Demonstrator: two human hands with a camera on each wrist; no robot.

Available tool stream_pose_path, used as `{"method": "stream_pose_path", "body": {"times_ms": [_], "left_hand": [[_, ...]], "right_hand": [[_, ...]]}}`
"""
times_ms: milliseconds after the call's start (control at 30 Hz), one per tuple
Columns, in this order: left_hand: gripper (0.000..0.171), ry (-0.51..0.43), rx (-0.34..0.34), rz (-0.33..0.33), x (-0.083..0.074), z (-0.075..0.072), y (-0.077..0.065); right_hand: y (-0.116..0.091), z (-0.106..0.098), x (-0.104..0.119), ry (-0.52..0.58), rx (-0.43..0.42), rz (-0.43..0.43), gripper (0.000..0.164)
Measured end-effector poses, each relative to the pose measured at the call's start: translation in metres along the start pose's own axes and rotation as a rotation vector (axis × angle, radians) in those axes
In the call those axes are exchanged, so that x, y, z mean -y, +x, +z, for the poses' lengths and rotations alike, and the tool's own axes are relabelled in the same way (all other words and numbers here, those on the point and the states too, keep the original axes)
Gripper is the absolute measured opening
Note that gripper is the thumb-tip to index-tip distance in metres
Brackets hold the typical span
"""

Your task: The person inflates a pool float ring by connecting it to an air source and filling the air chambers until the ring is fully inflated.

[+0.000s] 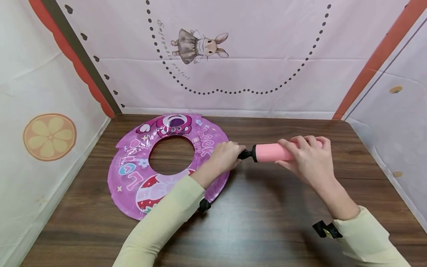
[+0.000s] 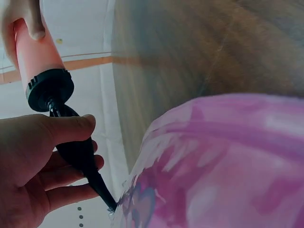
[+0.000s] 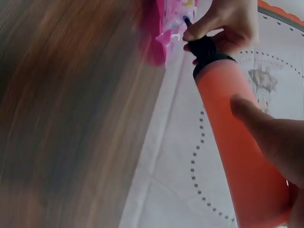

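Note:
A purple swim ring (image 1: 123, 185) printed with a bear and letters lies on the table at the left, partly filled out. My left hand (image 1: 225, 155) pinches the black nozzle (image 2: 78, 154) of a pink hand pump (image 1: 271, 152). In the left wrist view the nozzle's thin tip meets the ring's clear valve (image 2: 112, 213). My right hand (image 1: 308, 157) grips the pink pump barrel (image 3: 232, 137) from above, holding it level over the table. The pump's far end is hidden under the right palm.
The brown wooden table (image 1: 260, 230) reaches to a pale printed cloth backdrop (image 1: 267, 44) with a rabbit picture. Similar cloths stand at the left (image 1: 20, 155) and right (image 1: 400, 122) sides. Black straps (image 1: 327, 230) sit at both wrists.

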State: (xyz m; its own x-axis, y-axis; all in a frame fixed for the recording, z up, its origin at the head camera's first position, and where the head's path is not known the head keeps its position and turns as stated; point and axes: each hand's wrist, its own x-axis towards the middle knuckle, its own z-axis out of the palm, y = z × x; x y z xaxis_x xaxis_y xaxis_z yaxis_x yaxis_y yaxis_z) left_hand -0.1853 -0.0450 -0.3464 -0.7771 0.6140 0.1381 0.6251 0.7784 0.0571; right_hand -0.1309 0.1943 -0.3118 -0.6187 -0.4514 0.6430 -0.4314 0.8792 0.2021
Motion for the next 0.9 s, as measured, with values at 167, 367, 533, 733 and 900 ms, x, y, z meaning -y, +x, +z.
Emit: {"method": "stream_pose_path", "body": {"times_ms": [167,367,533,733,900], "left_hand": [[0.024,-0.005,0.033,-0.035,0.000,-0.004,0.003],[0.022,0.008,0.031,-0.043,0.004,-0.003,0.001],[0.021,0.014,0.018,-0.053,0.010,0.000,-0.002],[0.023,0.039,-0.021,0.012,0.007,0.002,-0.006],[0.020,0.055,-0.043,0.024,0.002,0.004,-0.007]], "right_hand": [[-0.006,-0.013,-0.016,0.011,0.002,0.012,0.070],[-0.020,-0.042,-0.046,0.004,0.089,0.074,0.078],[-0.030,-0.061,-0.067,-0.002,0.124,0.145,0.086],[-0.020,-0.040,-0.047,-0.020,0.045,0.028,0.077],[-0.007,-0.015,-0.012,-0.005,0.049,0.028,0.075]]}}
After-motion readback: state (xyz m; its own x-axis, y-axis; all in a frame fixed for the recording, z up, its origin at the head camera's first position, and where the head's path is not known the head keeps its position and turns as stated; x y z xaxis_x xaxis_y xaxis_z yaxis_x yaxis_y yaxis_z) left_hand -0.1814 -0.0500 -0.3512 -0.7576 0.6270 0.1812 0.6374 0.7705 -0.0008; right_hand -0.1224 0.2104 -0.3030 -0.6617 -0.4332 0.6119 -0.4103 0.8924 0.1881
